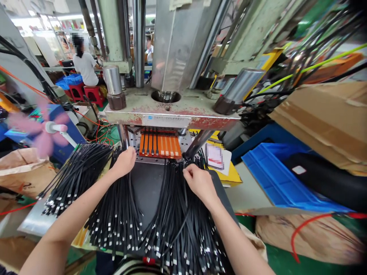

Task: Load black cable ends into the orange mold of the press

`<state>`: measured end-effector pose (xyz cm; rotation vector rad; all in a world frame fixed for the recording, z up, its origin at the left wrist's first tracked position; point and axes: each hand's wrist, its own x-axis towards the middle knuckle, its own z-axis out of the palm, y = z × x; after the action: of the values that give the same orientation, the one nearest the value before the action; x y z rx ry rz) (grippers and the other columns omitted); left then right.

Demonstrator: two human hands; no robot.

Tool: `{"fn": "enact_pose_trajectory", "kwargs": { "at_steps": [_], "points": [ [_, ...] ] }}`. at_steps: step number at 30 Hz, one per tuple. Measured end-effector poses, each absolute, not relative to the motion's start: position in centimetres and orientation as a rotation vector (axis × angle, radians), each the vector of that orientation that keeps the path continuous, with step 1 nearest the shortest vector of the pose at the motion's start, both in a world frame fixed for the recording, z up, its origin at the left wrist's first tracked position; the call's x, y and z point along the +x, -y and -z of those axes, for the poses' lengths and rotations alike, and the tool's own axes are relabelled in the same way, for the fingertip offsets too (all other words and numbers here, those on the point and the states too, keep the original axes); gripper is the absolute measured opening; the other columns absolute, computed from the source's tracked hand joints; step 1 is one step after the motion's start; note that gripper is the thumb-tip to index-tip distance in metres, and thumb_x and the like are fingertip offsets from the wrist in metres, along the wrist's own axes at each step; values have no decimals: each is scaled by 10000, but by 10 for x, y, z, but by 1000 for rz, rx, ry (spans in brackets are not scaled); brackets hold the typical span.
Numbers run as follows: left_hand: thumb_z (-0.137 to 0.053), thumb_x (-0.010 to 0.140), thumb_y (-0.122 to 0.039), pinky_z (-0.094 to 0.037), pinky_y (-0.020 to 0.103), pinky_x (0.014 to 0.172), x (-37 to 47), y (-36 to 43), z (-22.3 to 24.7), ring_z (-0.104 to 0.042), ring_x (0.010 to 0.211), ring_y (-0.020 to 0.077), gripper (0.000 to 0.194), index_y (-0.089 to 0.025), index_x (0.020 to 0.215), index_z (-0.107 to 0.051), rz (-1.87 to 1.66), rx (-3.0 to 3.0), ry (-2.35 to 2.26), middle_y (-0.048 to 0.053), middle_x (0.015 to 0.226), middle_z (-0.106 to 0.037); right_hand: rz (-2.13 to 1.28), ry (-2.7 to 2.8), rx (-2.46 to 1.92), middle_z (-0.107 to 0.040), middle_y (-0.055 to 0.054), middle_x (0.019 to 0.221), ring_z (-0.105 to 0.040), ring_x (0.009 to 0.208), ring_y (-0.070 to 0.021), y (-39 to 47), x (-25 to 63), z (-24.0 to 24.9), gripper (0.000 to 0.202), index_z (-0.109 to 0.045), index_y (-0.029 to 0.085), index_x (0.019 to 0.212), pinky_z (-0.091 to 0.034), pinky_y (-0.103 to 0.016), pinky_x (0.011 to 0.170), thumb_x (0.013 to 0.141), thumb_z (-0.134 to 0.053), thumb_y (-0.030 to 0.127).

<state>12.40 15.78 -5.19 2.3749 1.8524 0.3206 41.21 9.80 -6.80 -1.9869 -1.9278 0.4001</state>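
Bare forearms (striped top below)

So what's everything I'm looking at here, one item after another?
thin black cables with metal tips: too many to count, black, fanned over the bench in bundles
orange slotted mould plate: one, orange, under the press, some cable ends in its slots
worn grey-green metal press: one, red-stained table, above the plate
blue plastic tray: one, blue, right
brown cardboard box: one, brown, far right
pink fan: one, spinning, left
seated person in white top: one, background left
left hand: grip on cables beside the plate
right hand: grip pinching cables below the plate
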Motion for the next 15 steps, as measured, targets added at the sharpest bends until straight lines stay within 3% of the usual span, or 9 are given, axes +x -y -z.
{"fn": "enact_pose_trajectory", "kwargs": {
  "at_steps": [2, 5, 10, 15],
  "points": [
    [-336, 1003, -238, -448, 270, 718, 128, -149, 32, -594, 736, 152, 178, -167, 1004, -499, -591, 2336, -1571, 26, 813, -616, -544, 1819, -1657, -696, -23, 712, -656, 631, -189, -90, 403, 59, 189, -562, 212, 803, -435, -278, 641, 945, -485, 312],
    [-395, 994, -330, -425, 251, 678, 148, -134, 3, -538, 688, 125, 175, -187, 935, -477, -948, 2150, -1085, -6, 778, -563, -656, 1742, -1263, -669, 10, 697, -596, 564, -138, -83, 378, 39, 205, -544, 219, 806, -428, -247, 603, 959, -485, 342],
    [-527, 942, -443, -424, 209, 563, 186, -128, -27, -519, 607, 93, 301, -152, 1005, -575, -971, 1808, -684, 0, 766, -570, -698, 1547, -979, -634, 11, 698, -573, 588, -128, -90, 348, 8, 181, -552, 207, 839, -426, -236, 580, 963, -517, 335],
    [-736, 786, -444, -417, 171, 476, 208, -138, -39, -513, 504, 64, 346, -133, 839, -595, -1069, 1549, -673, -16, 665, -574, -765, 1387, -888, -592, 18, 687, -549, 593, -127, -100, 343, -6, 205, -528, 202, 846, -428, -235, 571, 965, -519, 369]
  ]
}}
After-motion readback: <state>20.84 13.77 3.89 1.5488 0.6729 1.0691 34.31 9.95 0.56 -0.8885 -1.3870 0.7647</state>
